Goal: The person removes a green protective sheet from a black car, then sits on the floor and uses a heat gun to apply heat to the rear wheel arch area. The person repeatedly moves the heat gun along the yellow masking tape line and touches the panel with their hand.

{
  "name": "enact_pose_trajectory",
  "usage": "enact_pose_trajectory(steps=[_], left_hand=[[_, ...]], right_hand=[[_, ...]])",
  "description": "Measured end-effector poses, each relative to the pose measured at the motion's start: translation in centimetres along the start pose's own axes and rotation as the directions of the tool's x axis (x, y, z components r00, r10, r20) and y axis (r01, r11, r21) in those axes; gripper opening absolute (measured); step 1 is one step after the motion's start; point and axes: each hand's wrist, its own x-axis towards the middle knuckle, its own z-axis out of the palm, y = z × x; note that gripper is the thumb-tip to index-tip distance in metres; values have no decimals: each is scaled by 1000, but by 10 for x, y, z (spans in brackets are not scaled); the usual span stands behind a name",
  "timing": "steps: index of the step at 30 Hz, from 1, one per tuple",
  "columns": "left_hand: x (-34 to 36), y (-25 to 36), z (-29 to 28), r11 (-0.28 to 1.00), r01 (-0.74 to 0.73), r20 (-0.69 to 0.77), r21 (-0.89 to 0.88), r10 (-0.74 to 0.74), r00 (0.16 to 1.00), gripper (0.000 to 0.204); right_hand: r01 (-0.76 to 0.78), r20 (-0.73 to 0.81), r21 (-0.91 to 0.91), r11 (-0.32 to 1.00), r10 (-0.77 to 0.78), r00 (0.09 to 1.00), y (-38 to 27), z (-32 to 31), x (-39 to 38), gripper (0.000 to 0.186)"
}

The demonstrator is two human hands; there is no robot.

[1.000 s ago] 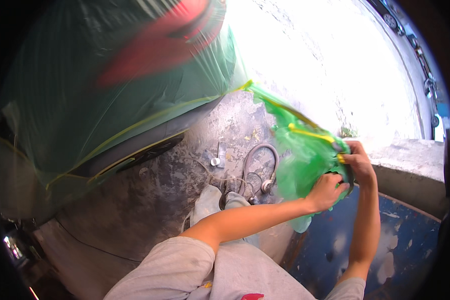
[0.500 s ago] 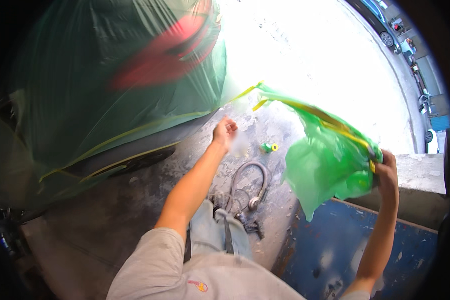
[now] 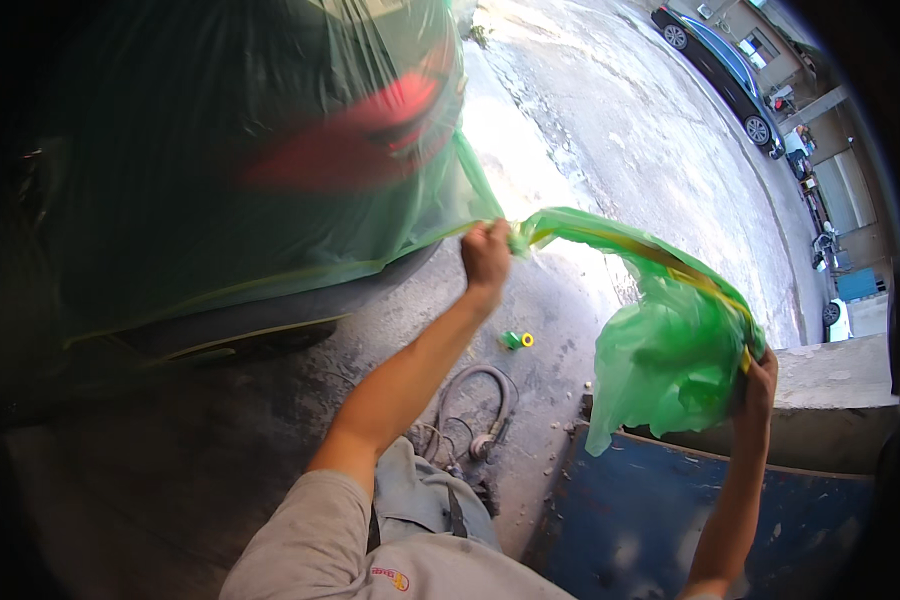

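Thin green masking film with a yellow tape edge hangs between my two hands. Its far end runs on to the car, which is draped in the same kind of film, with a red tail light showing through. Beside the car's lower corner, my left hand is closed on the film and its tape edge. Out to the right, my right hand grips the bunched end of the sheet. Loose folds dangle below the taped strip, and my right fingertips are partly hidden by them.
On the grey floor lie a small green roll with a yellow end and a grey hose. A scuffed blue panel stands at the lower right, near a concrete ledge. A dark car is parked far off.
My left hand has gone from open beside the film to closed on it, moving right. The taped strip now sags in an arc, and the view has shifted.
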Motion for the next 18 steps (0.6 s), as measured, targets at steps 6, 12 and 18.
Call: enact_pose_trajectory(steps=[6, 12, 18], left_hand=[[-136, 154, 37, 923, -340, 386, 179, 252, 887, 34], [-143, 347, 70, 374, -849, 501, 372, 689, 524, 35], [-167, 536, 20, -37, -811, 611, 584, 677, 409, 38]], right_hand=[[63, 351, 242, 968, -148, 925, -18, 90, 49, 44], [239, 465, 372, 897, -403, 788, -125, 190, 55, 38], [627, 399, 430, 650, -760, 513, -256, 318, 7, 55]])
